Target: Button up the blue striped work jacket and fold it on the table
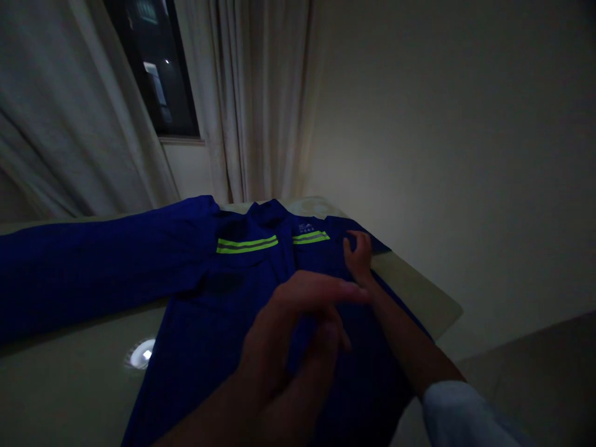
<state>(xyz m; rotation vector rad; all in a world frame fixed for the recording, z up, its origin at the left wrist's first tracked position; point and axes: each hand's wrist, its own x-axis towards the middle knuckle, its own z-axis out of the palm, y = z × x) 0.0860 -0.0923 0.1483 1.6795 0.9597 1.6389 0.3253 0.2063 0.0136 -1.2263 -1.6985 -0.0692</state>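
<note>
On the pale, glossy table (69,385) lies a royal-blue work jacket (200,323), spread flat and front up. Its woven cloth looks matte, and its collar (267,214) points toward the far edge. Two bands of lime-yellow reflective tape (246,244) with a grey core cross the chest. One long sleeve (93,261) stretches straight out to the left.

The right hand (358,256), reaching out of a white cuff (460,413), rests on the jacket's far shoulder, fingers bent down together onto the cloth. The dim light hides whether they pinch it. The left hand (293,341) hovers close over the jacket's front, forefinger stretched sideways and the other fingers curled loosely beneath. I cannot tell whether it grips any fabric.

A round glint of light (142,355) shines on the tabletop beside the hem. Behind hang pleated, off-white curtains (251,93), a dark window (158,68) and a smooth plain wall (442,124).
</note>
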